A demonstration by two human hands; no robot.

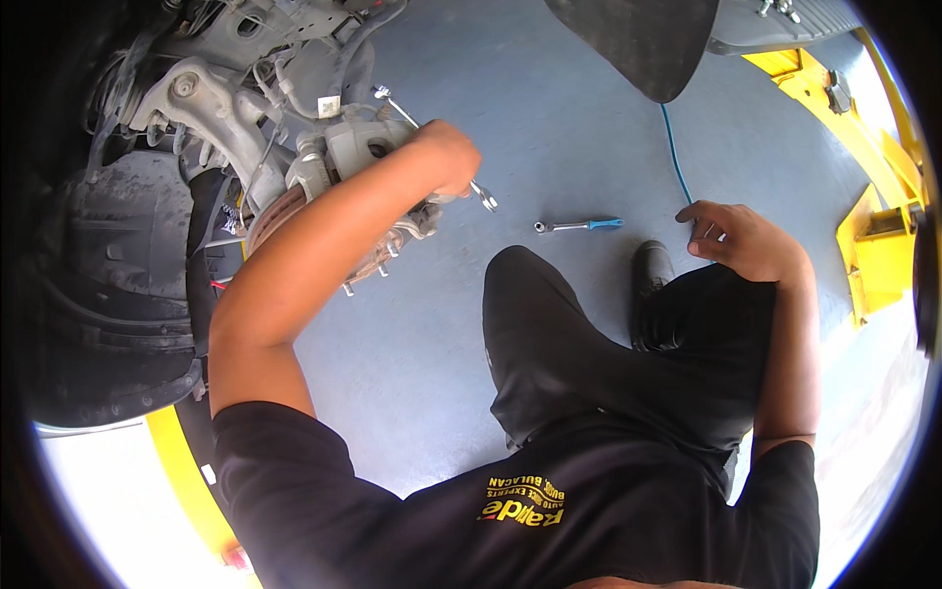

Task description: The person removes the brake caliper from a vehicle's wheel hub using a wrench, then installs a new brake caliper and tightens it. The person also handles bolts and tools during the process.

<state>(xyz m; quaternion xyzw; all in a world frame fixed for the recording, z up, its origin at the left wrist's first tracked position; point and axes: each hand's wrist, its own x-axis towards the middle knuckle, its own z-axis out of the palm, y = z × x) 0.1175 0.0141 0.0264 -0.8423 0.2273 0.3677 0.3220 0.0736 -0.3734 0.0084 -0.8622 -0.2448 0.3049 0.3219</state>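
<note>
My left hand [449, 157] is closed around the middle of a silver combination wrench [485, 198], whose two ends stick out on either side of the fist. It is held next to the brake caliper [355, 145] on the far left; the forearm covers part of the caliper, so I cannot tell whether the wrench touches it. Below the caliper shows a rusty brake disc [272, 221] with wheel studs. Over my bent knee, my right hand [743, 240] has loosely bent fingers, apart, with nothing seen in them. A thin teal hose [673, 147] runs up to its fingertips.
A ratchet [589, 225] with a blue handle lies on the grey floor [412, 363] between my hands. A suspension arm [211, 118] and a black wheel-well liner [118, 265] are at left. Yellow lift parts [878, 255] stand at right, and a dark panel [638, 39] hangs at the top.
</note>
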